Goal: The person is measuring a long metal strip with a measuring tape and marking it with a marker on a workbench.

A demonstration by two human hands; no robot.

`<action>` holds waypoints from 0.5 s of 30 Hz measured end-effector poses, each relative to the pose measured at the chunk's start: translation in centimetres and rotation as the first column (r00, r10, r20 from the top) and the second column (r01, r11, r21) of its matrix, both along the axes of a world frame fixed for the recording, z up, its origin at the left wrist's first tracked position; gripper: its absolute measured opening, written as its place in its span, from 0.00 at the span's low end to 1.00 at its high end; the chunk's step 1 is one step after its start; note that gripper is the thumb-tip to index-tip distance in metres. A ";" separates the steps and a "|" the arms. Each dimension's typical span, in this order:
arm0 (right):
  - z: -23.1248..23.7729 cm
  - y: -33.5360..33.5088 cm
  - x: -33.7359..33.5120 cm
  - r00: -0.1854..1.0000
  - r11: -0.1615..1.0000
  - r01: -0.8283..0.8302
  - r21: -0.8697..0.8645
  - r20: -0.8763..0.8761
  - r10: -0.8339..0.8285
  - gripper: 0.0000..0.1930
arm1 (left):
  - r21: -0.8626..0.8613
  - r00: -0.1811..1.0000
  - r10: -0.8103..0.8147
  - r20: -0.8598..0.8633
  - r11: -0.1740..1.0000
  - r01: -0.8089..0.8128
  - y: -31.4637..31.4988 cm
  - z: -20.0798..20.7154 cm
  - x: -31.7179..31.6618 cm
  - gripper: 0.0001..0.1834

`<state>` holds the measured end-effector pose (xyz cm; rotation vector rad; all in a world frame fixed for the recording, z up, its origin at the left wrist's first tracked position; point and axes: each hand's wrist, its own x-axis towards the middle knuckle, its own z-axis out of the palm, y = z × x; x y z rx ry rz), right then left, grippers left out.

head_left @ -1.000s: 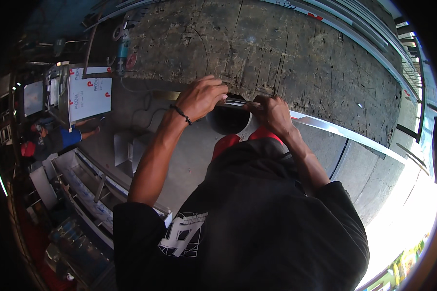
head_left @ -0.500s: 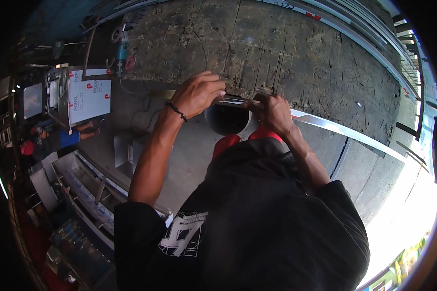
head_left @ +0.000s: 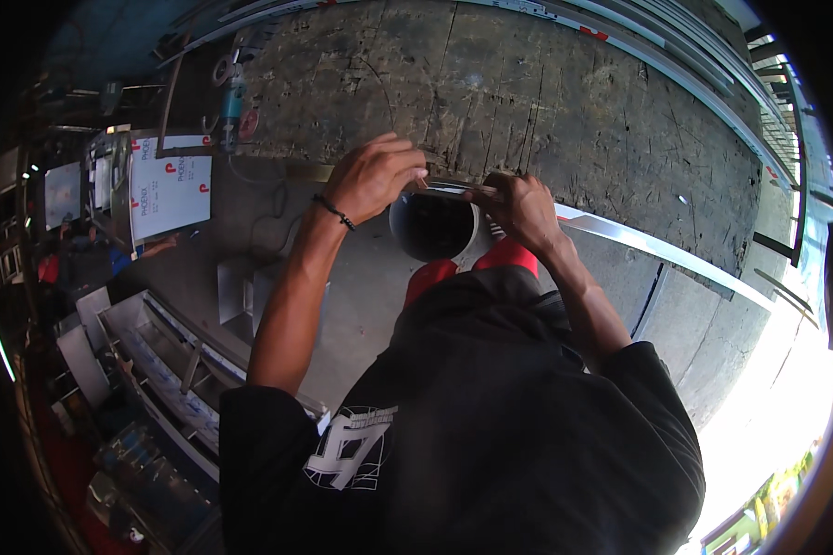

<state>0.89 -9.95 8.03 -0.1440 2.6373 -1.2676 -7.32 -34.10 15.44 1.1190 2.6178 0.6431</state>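
Observation:
A long silvery metal strip (head_left: 657,250) lies along the near edge of a worn, scratched workbench (head_left: 546,102). My left hand (head_left: 375,174), with a dark band on its wrist, pinches the strip's left end from above. My right hand (head_left: 525,209) grips the same end just to the right, with its fingers curled over the strip. Between and below the two hands stands a dark round bucket (head_left: 432,227). My black shirt hides the lower part of the view.
A small power tool (head_left: 232,104) with a cable lies at the bench's far left. White printed boxes (head_left: 168,190) stand left of it. Metal profiles and racks (head_left: 171,356) lie on the concrete floor at lower left. More long profiles (head_left: 694,65) line the bench's far side.
Both hands stay at the strip's end. My left hand has shifted slightly up and to the left.

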 end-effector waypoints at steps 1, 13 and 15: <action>0.1 -0.1 0.0 1.000 1.000 -0.004 0.000 0.000 0.004 0.21 | 0.000 1.000 0.004 0.000 1.000 -0.004 -0.2 0.0 0.0 0.06; -0.1 -0.3 0.0 0.998 1.000 -0.002 0.006 0.068 0.001 0.22 | -0.044 1.000 0.028 -0.008 0.999 -0.028 -0.3 -0.6 0.3 0.06; 0.0 -0.2 0.0 0.998 1.000 -0.011 -0.027 0.063 0.012 0.22 | -0.053 0.999 0.036 0.035 0.998 -0.034 -0.6 -0.6 0.2 0.07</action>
